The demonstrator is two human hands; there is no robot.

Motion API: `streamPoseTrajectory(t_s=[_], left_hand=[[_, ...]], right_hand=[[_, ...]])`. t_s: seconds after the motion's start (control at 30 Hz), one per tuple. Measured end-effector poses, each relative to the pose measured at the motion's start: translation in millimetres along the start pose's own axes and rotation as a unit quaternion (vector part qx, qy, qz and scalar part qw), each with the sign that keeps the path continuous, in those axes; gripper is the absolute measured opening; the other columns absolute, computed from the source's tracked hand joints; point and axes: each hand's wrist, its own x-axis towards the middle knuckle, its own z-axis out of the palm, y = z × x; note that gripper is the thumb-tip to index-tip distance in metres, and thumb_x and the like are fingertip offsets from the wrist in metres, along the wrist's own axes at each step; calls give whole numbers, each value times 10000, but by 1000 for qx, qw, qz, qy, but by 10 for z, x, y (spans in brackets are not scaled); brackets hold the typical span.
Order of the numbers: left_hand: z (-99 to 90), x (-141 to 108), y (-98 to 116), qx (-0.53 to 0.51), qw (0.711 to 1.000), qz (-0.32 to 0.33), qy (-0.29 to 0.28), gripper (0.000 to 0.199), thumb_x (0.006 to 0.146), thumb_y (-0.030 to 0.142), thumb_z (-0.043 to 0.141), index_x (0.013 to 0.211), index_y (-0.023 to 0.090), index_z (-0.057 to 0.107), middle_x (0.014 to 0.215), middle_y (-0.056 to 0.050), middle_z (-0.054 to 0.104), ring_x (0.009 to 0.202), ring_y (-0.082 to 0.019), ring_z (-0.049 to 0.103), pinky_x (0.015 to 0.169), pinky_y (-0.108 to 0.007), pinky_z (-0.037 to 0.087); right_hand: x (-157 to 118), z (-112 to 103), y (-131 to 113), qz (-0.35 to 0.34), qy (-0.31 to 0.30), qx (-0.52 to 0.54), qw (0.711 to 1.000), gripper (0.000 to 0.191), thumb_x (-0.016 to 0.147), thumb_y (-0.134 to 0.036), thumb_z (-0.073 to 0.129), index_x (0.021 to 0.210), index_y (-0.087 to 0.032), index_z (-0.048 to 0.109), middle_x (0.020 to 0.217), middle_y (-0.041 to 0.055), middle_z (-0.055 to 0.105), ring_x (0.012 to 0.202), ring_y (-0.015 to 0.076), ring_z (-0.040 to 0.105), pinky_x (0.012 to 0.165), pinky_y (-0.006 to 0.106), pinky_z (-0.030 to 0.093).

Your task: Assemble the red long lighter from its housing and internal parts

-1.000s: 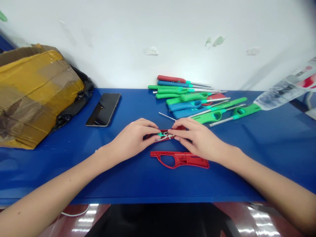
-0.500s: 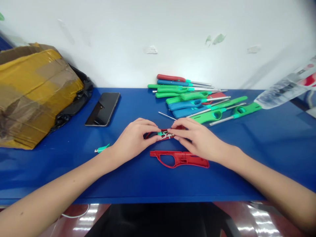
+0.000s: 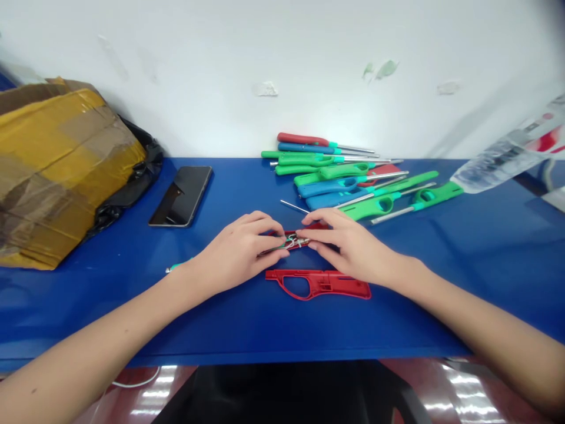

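Note:
On the blue table, my left hand (image 3: pixel 242 247) and my right hand (image 3: pixel 348 244) meet over a red lighter half-shell (image 3: pixel 314 228) with small metal and green parts (image 3: pixel 293 240) inside. Left thumb and fingers pinch the shell's left end and its parts; the fingertips of the right press on the right end. Just below lies a second red half-shell (image 3: pixel 339 284), its inner side up, touched by neither hand. A small green piece (image 3: pixel 173 267) shows partly behind my left wrist. A thin metal rod (image 3: pixel 293 205) lies behind the shell.
Several green, blue and red lighters (image 3: pixel 335 191) are piled at the back. A black phone (image 3: pixel 182 195) lies left of centre. A taped carton (image 3: pixel 62 176) with black plastic fills the left side. A clear plastic bag (image 3: pixel 494 165) is at the right. The table's front edge (image 3: pixel 282 357) is near.
My left hand has shifted slightly over the shell, and its wrist now covers more of the small green piece. The right hand stays nearly still. The whole view has shifted slightly.

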Motion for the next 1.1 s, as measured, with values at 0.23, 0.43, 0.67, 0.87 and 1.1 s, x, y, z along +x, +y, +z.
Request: streamPoseTrajectory(t_s=[0.23, 0.43, 0.67, 0.87, 1.1], left_hand=[[2, -18, -7, 24, 1000, 5, 4, 169, 927, 277, 622, 987, 163, 732, 1065, -68, 708, 978, -211, 615, 841, -337, 536], [13, -28, -5, 37, 999, 4, 11, 161, 916, 276, 640, 996, 162, 720, 1055, -54, 718, 970, -210, 621, 839, -338, 535], [13, -32, -9, 44, 999, 8, 13, 180, 916, 273, 641, 1049, 171, 707, 1062, -54, 718, 969, -212, 627, 845, -340, 534], [20, -31, -10, 69, 997, 23, 24, 187, 940, 292, 602, 1015, 182, 733, 1041, -55, 725, 953, -217, 636, 836, -354, 541], [55, -41, -21, 17, 999, 15, 35, 171, 939, 255, 601, 990, 160, 733, 1017, -73, 720, 928, -195, 640, 814, -320, 558]], right_hand=[[28, -11, 3, 5, 12, 21, 1000, 279, 940, -147, 521, 1164, -159, 687, 1192, 136, 606, 1117, 244, 573, 979, 434, 507], [39, -3, 2, 8, 20, 34, 999, 245, 933, -157, 544, 1138, -165, 677, 1165, 128, 622, 1094, 235, 588, 959, 416, 522], [38, 0, 12, 15, 33, 43, 998, 222, 913, -150, 578, 1119, -178, 656, 1123, 109, 631, 1057, 225, 600, 917, 385, 535], [35, -2, 14, -4, 24, 30, 999, 247, 939, -165, 545, 1146, -171, 679, 1092, 106, 648, 1017, 219, 593, 905, 382, 524], [39, 9, 4, -3, 17, 45, 999, 264, 960, -160, 502, 1162, -177, 672, 1141, 119, 637, 1077, 237, 581, 948, 419, 511]])
